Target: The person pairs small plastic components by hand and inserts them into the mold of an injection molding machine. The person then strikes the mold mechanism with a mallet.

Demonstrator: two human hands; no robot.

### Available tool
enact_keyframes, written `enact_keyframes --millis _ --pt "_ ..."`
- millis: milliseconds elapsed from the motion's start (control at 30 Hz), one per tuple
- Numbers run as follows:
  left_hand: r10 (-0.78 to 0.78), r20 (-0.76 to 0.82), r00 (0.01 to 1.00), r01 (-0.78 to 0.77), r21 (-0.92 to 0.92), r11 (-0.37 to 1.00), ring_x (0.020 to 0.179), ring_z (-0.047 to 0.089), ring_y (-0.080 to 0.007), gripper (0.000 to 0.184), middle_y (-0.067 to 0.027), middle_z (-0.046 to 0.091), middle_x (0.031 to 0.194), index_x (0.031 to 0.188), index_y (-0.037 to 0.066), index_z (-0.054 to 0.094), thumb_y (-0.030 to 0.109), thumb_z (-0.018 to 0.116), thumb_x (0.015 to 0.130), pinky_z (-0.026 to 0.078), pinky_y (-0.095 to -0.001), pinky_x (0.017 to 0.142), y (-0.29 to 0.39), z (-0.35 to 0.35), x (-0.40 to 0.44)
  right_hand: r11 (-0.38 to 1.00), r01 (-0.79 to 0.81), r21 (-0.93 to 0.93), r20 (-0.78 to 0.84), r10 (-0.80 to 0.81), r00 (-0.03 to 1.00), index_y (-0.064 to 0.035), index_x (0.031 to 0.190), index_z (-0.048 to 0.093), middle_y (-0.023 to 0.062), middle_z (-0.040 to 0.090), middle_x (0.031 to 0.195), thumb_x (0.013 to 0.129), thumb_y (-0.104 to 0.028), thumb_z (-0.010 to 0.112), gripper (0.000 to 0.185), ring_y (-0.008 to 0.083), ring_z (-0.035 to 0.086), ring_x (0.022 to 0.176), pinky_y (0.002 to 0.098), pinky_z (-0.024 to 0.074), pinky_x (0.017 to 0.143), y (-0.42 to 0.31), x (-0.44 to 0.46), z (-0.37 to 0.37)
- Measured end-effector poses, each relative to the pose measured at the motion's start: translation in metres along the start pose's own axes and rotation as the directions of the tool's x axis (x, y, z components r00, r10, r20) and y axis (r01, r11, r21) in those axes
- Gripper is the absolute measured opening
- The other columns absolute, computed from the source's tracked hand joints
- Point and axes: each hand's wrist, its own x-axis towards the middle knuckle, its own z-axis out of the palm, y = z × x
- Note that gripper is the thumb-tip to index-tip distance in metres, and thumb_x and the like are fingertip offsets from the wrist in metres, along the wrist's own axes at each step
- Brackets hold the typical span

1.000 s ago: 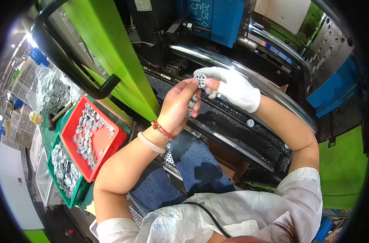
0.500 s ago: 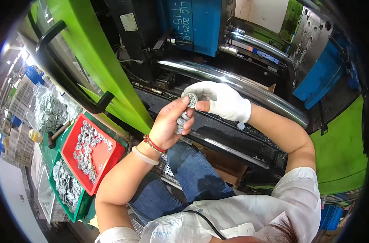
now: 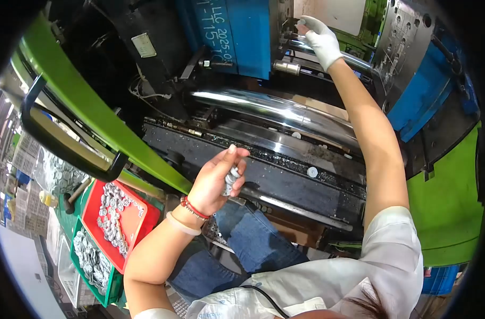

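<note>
My bare left hand [image 3: 219, 178], with a red bracelet and a pale band at the wrist, is closed around several small round grey metal discs [image 3: 230, 183]. It is in front of the machine, above my knees. My right hand [image 3: 322, 43], in a white glove with the thumb and fingertips bare, reaches far into the machine beside the face of the left mold half [image 3: 285, 32]. A small grey disc [image 3: 301, 23] shows at its fingertips, partly hidden. The right mold half [image 3: 404, 48] stands opposite, with holes in its face.
Thick steel tie bars [image 3: 274, 106] cross below my right arm. One loose disc [image 3: 312, 171] lies on the machine ledge. At left are a red tray [image 3: 138, 226] and a green crate [image 3: 112, 287] with discs, a hammer [image 3: 68, 202], and the green door's black handle [image 3: 67, 141].
My right hand has left my left hand and moved up into the machine between the mold halves. My left hand has dropped slightly, still holding discs. The view has shifted a little.
</note>
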Motion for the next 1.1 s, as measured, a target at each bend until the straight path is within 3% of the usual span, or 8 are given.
enact_keyframes --millis 67,167,200,367,700,800,1100 --pt "-0.013 -0.036 0.999 0.013 0.008 1.000 0.052 0.044 -0.0091 0.036 -0.0005 0.047 0.073 0.108 0.006 0.050 0.040 0.044 0.096 0.033 -0.0204 0.041 0.002 -0.003 0.002 0.993 -0.101 -0.057 -0.089 0.095 0.991 0.0018 0.120 0.054 0.0118 0.061 0.111 0.084 -0.010 0.065 0.039 0.0166 0.061 0.095 0.0278 0.0534 0.080 0.027 0.029 -0.011" --pt "-0.002 -0.049 0.999 0.001 -0.002 1.000 0.052 0.044 -0.0095 0.036 -0.0005 0.047 0.074 0.107 0.007 0.051 0.040 0.046 0.096 0.033 -0.0208 0.041 0.004 -0.006 0.006 0.987 -0.090 -0.135 -0.095 0.078 0.992 0.0025 0.120 0.054 0.0124 0.060 0.112 0.084 -0.007 0.065 0.039 0.0168 0.061 0.095 0.0275 0.0540 0.079 0.042 0.045 -0.012" --pt "0.006 -0.058 0.998 -0.007 -0.001 1.000 0.052 0.044 -0.0096 0.036 -0.0005 0.047 0.074 0.107 0.007 0.051 0.040 0.046 0.096 0.033 -0.0209 0.041 0.005 -0.007 0.008 0.989 -0.140 -0.055 -0.083 0.135 0.987 0.0032 0.119 0.054 0.0129 0.060 0.113 0.083 -0.004 0.064 0.038 0.0172 0.061 0.094 0.0271 0.0544 0.079 0.046 0.052 -0.011" --pt "0.037 -0.040 0.999 -0.030 0.151 0.988 0.053 0.045 -0.0092 0.034 -0.0007 0.048 0.074 0.107 0.005 0.051 0.037 0.047 0.096 0.036 -0.0211 0.043 0.008 -0.007 0.013 0.988 -0.080 0.132 -0.133 0.097 0.986 0.0037 0.118 0.055 0.0126 0.061 0.109 0.082 -0.002 0.066 0.038 0.0169 0.061 0.093 0.0262 0.0542 0.079 0.084 0.084 -0.008" --pt "-0.018 -0.006 1.000 0.019 0.208 0.978 0.052 0.046 -0.0100 0.030 -0.0017 0.050 0.074 0.105 0.004 0.054 0.032 0.048 0.096 0.035 -0.0217 0.044 0.001 -0.006 0.033 0.991 -0.112 0.077 -0.091 0.118 0.989 0.0014 0.122 0.053 0.0097 0.060 0.111 0.084 -0.004 0.065 0.040 0.0164 0.060 0.096 0.0254 0.0531 0.082 0.089 0.109 -0.007" --pt "-0.033 -0.022 0.999 0.037 0.202 0.979 0.053 0.046 -0.0098 0.029 -0.0016 0.050 0.074 0.104 0.005 0.055 0.032 0.049 0.096 0.036 -0.0216 0.044 0.005 -0.004 0.036 0.990 -0.140 -0.035 -0.048 0.138 0.989 0.0011 0.123 0.052 0.0103 0.060 0.113 0.083 -0.004 0.065 0.042 0.0169 0.059 0.099 0.0258 0.0528 0.084 0.078 0.102 -0.008" --pt "-0.066 -0.035 0.997 0.071 0.183 0.980 0.054 0.047 -0.0098 0.029 -0.0012 0.049 0.074 0.105 0.006 0.055 0.032 0.049 0.096 0.037 -0.0218 0.044 0.001 -0.005 0.042 0.980 -0.140 -0.141 -0.029 0.138 0.990 0.0009 0.125 0.052 0.0117 0.063 0.109 0.083 -0.013 0.067 0.047 0.0162 0.065 0.088 0.0250 0.0513 0.078 0.076 0.110 -0.010"
